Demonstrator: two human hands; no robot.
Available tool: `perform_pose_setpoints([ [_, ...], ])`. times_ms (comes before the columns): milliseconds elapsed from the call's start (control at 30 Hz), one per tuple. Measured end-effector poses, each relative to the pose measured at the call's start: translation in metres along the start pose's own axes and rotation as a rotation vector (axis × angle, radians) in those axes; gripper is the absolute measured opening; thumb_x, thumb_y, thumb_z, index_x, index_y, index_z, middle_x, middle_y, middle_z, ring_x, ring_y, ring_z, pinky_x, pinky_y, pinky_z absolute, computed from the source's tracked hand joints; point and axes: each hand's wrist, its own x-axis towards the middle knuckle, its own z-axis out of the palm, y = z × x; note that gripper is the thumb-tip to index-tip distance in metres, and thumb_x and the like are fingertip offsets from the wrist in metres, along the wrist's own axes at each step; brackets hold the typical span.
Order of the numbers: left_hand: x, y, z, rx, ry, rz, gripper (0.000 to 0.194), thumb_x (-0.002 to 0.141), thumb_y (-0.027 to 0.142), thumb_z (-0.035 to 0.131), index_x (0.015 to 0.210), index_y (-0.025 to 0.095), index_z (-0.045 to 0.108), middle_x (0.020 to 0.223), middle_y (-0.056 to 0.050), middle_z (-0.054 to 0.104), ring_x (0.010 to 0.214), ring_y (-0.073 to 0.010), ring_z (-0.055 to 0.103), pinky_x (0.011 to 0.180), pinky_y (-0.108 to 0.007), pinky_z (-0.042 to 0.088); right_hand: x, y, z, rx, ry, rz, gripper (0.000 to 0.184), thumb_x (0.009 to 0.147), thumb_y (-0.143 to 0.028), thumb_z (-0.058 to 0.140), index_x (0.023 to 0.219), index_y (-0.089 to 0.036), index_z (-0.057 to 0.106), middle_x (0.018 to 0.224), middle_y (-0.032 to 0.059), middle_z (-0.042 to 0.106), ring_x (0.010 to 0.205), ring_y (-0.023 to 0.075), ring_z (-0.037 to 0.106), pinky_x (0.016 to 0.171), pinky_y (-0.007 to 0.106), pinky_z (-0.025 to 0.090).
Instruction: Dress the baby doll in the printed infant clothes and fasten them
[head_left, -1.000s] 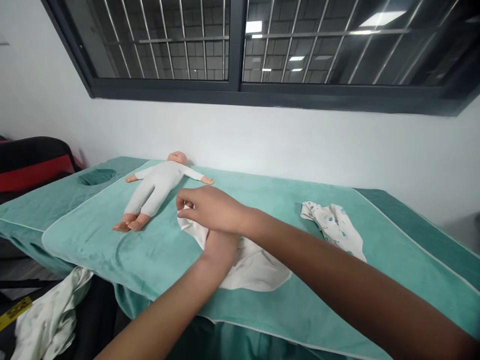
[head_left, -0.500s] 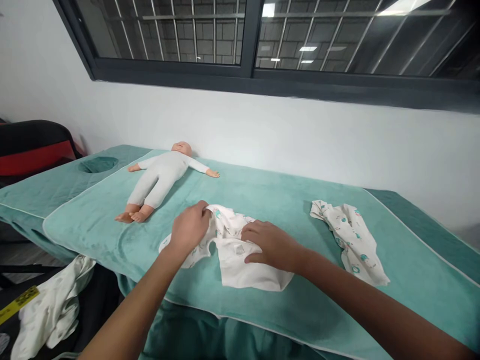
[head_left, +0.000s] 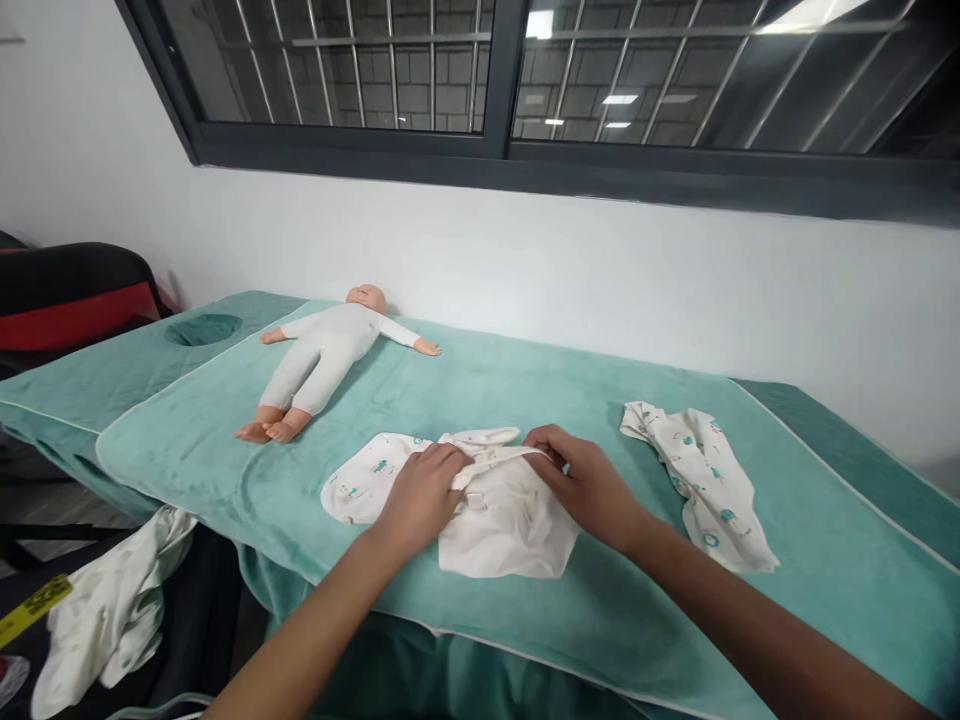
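A small white baby shirt (head_left: 504, 545) with a green-and-red print lies partly turned inside out on the green bed cover (head_left: 600, 640). Its printed sleeve (head_left: 367, 475) stretches out to the left. My left hand (head_left: 424, 497) is closed on the upper left edge of the opening. At the other end of that edge, my right hand (head_left: 581, 485) pinches the fabric between thumb and fingers. The band between both hands is pulled taut and slightly lifted. A baby doll (head_left: 326, 350) in a white bodysuit lies on its back, beyond my left hand.
Matching printed baby trousers or a similar folded garment (head_left: 701, 485) lie to the right. Another white printed cloth (head_left: 112, 610) hangs over a black seat at the lower left. A white wall (head_left: 570, 270) with a window stands behind the bed.
My left hand has moved right, from the sleeve side to the opening's edge. My right hand has shifted right and now pinches that edge. The sleeve lies flatter, and the shirt's body is bunched differently.
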Motion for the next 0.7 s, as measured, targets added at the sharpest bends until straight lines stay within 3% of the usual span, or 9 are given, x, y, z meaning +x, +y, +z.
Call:
perform_pose_setpoints([
  [100,0.005,0.006,-0.029,-0.179,0.128,-0.145,0.019,0.085,0.016,0.049,0.095,0.021,0.064,0.098,-0.003,0.068,0.094,-0.0196,0.060,0.083,-0.032,0.046,-0.004,-0.012,-0.028,0.004,0.082,0.016,0.015,0.093,-0.034,0.050,0.091,-0.024,0.060,0.074,-0.0023,0.061,0.064,0.0137,0.052,0.060,0.026,0.040],
  [200,0.009,0.029,-0.071,-0.375,0.252,-0.282,0.012,0.082,0.022,0.050,0.077,0.020,0.061,0.079,0.001,0.065,0.078,-0.0171,0.059,0.069,-0.027,0.045,-0.010,-0.028,-0.058,-0.047,0.252,0.016,0.007,0.087,-0.030,0.057,0.088,-0.026,0.062,0.079,-0.0012,0.063,0.067,0.0145,0.055,0.058,0.026,0.041],
  [300,0.007,0.056,-0.109,-0.546,0.352,-0.269,0.012,0.080,0.028,0.054,0.074,0.020,0.060,0.086,-0.001,0.066,0.081,-0.0173,0.059,0.067,-0.026,0.046,-0.020,-0.044,-0.078,-0.084,0.475,-0.046,0.010,0.081,-0.021,0.059,0.088,-0.027,0.061,0.085,-0.0005,0.063,0.073,0.0158,0.057,0.059,0.026,0.042],
  [400,0.004,0.067,-0.130,-0.662,0.361,-0.265,0.013,0.076,0.033,0.057,0.074,0.020,0.058,0.083,-0.001,0.065,0.074,-0.0169,0.058,0.061,-0.026,0.046,-0.026,-0.049,-0.086,-0.104,0.493,-0.026,0.014,0.077,-0.018,0.057,0.088,-0.027,0.058,0.081,-0.0009,0.062,0.067,0.0156,0.056,0.055,0.026,0.042],
  [533,0.004,0.055,-0.138,-0.363,0.290,-0.342,0.012,0.075,0.034,0.057,0.076,0.022,0.056,0.064,0.003,0.053,0.059,-0.0150,0.050,0.053,-0.024,0.038,-0.023,-0.033,-0.090,-0.179,0.440,0.175,0.016,0.075,-0.017,0.053,0.088,-0.026,0.057,0.076,-0.0018,0.063,0.058,0.0147,0.054,0.049,0.025,0.038],
  [633,0.007,0.041,-0.136,0.071,0.129,-0.308,0.013,0.078,0.031,0.052,0.087,0.024,0.058,0.066,0.001,0.057,0.064,-0.0193,0.055,0.056,-0.027,0.035,-0.021,-0.016,-0.094,-0.238,0.427,0.241,0.015,0.078,-0.021,0.049,0.089,-0.025,0.058,0.082,-0.0010,0.065,0.060,0.0154,0.056,0.049,0.026,0.037],
  [700,0.009,0.035,-0.134,0.316,0.024,-0.316,0.018,0.082,0.031,0.046,0.094,0.025,0.059,0.071,-0.002,0.062,0.069,-0.0234,0.058,0.059,-0.029,0.034,-0.021,-0.007,-0.097,-0.300,0.334,0.282,0.016,0.081,-0.024,0.046,0.091,-0.027,0.058,0.079,-0.0010,0.065,0.060,0.0164,0.056,0.049,0.026,0.036],
])
